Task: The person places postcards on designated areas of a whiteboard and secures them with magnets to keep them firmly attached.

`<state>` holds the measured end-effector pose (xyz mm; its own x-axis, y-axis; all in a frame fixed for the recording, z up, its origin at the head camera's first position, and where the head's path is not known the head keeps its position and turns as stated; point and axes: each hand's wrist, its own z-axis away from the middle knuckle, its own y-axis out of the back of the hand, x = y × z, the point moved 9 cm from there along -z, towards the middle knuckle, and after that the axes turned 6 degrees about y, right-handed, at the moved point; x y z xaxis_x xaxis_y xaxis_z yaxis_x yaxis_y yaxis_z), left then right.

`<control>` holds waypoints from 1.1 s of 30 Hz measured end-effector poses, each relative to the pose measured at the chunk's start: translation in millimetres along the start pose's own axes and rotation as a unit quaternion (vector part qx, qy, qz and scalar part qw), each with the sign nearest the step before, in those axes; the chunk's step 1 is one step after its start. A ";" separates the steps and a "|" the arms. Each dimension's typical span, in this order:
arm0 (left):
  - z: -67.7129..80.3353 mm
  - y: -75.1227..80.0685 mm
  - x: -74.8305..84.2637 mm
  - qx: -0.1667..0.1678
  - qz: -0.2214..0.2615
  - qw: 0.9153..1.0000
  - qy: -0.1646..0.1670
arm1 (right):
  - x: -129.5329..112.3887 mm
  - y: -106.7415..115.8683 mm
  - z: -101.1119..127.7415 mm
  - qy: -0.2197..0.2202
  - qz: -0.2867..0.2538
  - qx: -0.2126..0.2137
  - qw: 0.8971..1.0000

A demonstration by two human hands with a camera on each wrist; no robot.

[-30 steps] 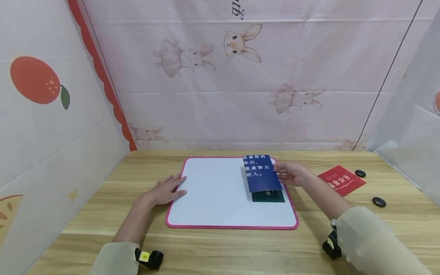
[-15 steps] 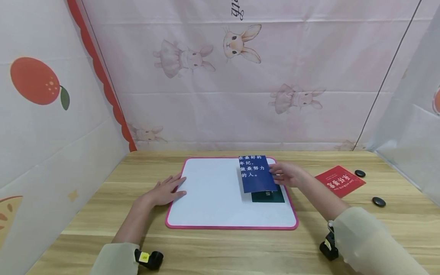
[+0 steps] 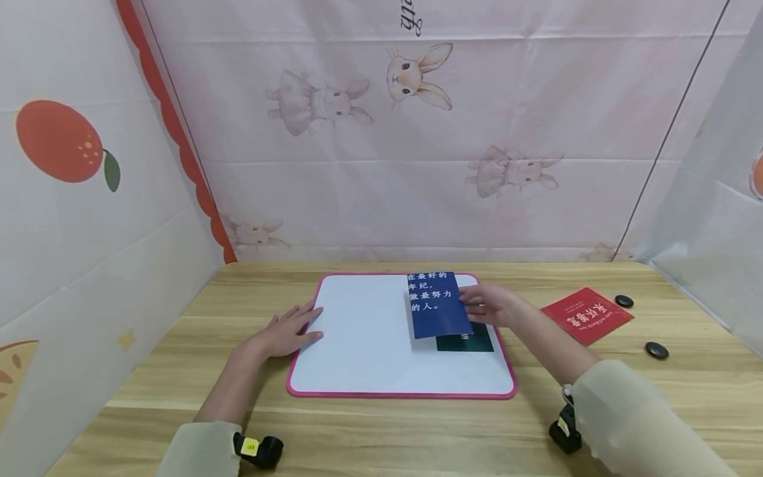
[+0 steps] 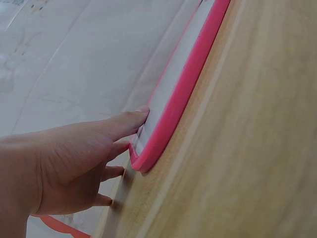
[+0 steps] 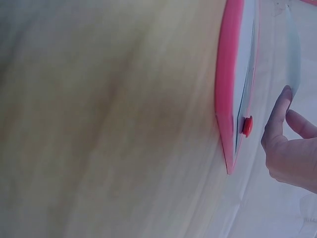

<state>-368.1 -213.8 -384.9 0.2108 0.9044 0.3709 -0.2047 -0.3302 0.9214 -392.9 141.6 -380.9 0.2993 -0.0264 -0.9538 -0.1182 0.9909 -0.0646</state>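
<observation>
I have my right hand (image 3: 490, 306) pinching the blue card (image 3: 437, 305) by its right edge, holding it lifted over the far right part of the pink-rimmed whiteboard (image 3: 357, 331), just above the dark green card (image 3: 471, 342) lying there. My left hand (image 3: 285, 331) lies flat, fingers straight, on the board's left edge. My worry: that thin edge pinch could slip, and the card would drop crooked onto the green one.

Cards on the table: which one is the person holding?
The blue card with white writing, held by the right hand over the whiteboard; the red card lies untouched.
</observation>
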 end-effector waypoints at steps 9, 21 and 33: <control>0.1 -0.3 -0.8 -0.002 0.001 1.000 0.003 | -0.8 -6.5 1.5 -0.001 -0.012 -0.001 1.000; 2.3 2.3 1.9 -0.005 0.002 1.000 0.002 | -1.5 -17.9 -1.3 -0.008 -0.009 -0.003 1.000; 1.9 2.0 1.3 -0.006 0.002 1.000 0.004 | 1.1 -28.9 -4.1 -0.016 -0.019 0.012 1.000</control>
<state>-366.4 -213.7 -382.4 0.2020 0.9054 0.3735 -0.2173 -0.3304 0.9185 -393.1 112.4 -381.3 0.3327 -0.0607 -0.9411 -0.0825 0.9922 -0.0932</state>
